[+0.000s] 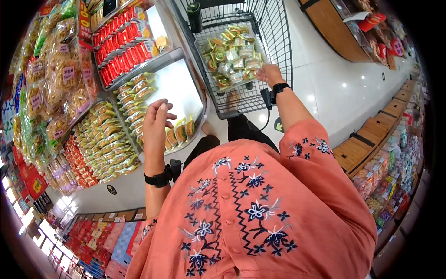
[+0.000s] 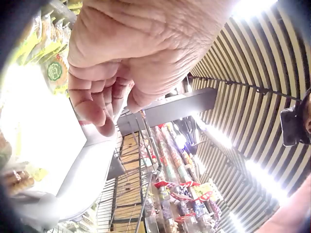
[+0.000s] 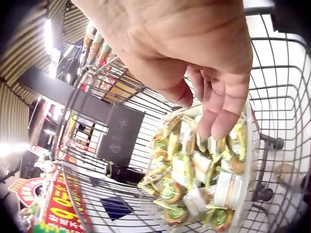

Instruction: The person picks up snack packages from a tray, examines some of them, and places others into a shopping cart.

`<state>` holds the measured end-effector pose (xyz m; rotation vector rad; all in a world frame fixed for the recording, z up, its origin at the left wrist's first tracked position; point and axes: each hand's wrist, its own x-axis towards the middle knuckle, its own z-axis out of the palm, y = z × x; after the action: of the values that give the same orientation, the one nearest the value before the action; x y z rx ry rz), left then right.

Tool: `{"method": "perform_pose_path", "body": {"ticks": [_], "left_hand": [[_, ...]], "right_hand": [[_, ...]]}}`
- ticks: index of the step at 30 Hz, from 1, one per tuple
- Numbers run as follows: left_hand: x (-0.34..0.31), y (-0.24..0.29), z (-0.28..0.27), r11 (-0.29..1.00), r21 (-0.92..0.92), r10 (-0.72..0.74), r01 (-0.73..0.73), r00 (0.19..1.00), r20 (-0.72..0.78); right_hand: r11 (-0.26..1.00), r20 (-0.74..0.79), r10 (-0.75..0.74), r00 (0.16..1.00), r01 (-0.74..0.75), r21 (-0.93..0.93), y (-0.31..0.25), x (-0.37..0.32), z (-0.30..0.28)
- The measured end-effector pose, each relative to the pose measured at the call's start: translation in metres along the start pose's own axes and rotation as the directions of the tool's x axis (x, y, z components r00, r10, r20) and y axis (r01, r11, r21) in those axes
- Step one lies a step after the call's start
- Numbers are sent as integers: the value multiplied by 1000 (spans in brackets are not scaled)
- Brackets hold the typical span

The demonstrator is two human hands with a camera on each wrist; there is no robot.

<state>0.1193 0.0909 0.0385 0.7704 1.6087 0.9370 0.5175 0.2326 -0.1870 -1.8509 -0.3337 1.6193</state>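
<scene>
My left hand hovers over the near part of a white display tray, fingers loosely bent with nothing between them. Packaged round biscuits stand in rows along that tray's left side, and a few biscuit packets lean at its near edge. Over the right side of a clear bin in the shopping cart is my right hand. Its fingers hang down loosely, overlapping the heap of green-and-yellow biscuit packets in the right wrist view. No packet shows in its grasp.
Red snack packets fill a compartment farther back on the stand. Bagged snacks hang and pile at the left. A dark bottle sits in the cart's far left corner. Pale tiled floor lies right of the cart, before wooden shelving.
</scene>
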Motion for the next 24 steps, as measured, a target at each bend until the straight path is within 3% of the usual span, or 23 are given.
{"method": "perform_pose_path", "body": {"ticks": [5,9,14,18,20,21,24], "left_hand": [[7,8,27,997,22,-70,70,997,-20],[12,8,46,994,32,-103,104,994,-22],[16,6,63,992,15,-122,122,993,-2],[16,7,64,992,3,-124,124,992,32],[18,6,64,993,-18,-114,116,992,59],[18,5,63,995,-12,-101,102,993,66],[21,-2,59,998,6,-64,64,993,103]], "right_hand": [[986,-30,134,991,-136,-95,11,38,-2],[988,-82,153,985,-154,-7,17,54,0],[979,-66,185,980,-190,-74,10,57,-3],[977,70,198,978,-191,-95,2,54,-14],[978,112,164,980,-147,-146,-13,29,-19],[984,197,143,970,-118,-135,-25,10,-23],[996,249,76,966,-60,-72,-41,-21,-23]]}}
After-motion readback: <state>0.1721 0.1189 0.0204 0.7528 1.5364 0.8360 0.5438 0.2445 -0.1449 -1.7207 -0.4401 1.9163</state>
